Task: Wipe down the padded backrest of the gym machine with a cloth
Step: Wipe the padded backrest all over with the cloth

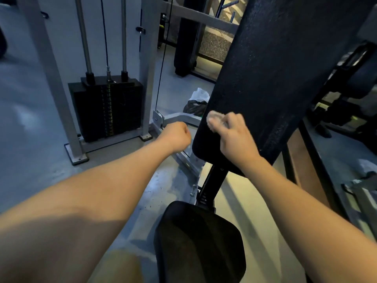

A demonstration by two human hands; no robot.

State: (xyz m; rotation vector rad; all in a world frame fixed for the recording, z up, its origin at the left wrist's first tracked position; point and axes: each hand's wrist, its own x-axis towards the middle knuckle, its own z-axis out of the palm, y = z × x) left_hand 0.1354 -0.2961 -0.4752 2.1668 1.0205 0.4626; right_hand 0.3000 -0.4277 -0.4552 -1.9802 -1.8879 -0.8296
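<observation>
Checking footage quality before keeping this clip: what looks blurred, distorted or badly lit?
Head view: motion blur smears the cloth and the right hand gripping it. Head view: the wide lens splays the posts beside the weight stack. Head view: dim bluish light, backrest very dark.

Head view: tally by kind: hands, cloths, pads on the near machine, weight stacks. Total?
Hands: 2 (left hand, right hand)
Cloths: 1 (cloth, held by the right hand against the backrest)
Pads: 2 (backrest, seat pad)
Weight stacks: 1 (weight stack)
Total: 6
</observation>
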